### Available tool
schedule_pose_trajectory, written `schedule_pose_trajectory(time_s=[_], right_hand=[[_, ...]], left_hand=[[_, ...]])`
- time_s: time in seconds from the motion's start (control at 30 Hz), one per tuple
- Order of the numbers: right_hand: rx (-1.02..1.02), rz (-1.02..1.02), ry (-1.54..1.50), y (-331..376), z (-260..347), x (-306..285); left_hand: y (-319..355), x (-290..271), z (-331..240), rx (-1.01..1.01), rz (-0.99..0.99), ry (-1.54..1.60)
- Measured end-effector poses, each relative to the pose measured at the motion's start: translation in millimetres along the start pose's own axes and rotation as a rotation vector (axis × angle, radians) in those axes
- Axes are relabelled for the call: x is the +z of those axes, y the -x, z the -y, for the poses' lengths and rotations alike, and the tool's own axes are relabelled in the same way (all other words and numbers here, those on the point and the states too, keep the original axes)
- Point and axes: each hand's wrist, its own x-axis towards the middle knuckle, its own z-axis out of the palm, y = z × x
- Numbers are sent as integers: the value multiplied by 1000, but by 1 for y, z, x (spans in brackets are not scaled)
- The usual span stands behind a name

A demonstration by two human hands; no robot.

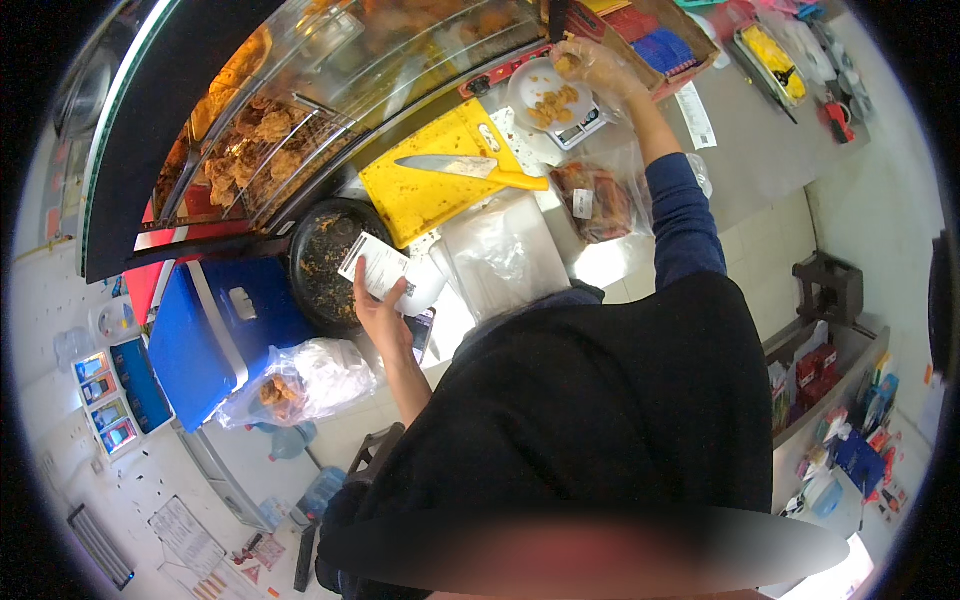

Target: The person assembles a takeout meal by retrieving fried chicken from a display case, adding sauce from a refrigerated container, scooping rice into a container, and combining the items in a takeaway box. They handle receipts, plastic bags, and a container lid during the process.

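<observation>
My left hand is closed on a white printed paper slip, thumb across its lower edge. Just beside the slip is a rounded white item that I cannot name. At the far right, my right hand wears a thin clear plastic glove. Its fingers are pinched on a fried food piece at the rim of a white bowl. Several golden fried pieces lie in the bowl, which rests on a small scale.
A knife with a yellow handle lies on a yellow cutting board. Nearby are a dark round pan with crumbs, a stack of clear bags, bagged brown meat, a blue cooler and a glass display of fried chicken.
</observation>
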Motion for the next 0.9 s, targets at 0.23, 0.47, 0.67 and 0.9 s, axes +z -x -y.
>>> schedule_pose_trajectory(time_s=[0.23,0.47,0.67,0.9], right_hand=[[1,27,88,-12,-6,4],[80,-188,28,-22,-8,6],[-50,-278,-272,-16,29,-19],[174,-310,-513,-3,85,-43]], left_hand=[[1,-14,-1,6,-57,34],[1,-16,-1,23,-70,49],[0,-19,3,16,-64,52],[-1,-18,2,4,-67,64]])
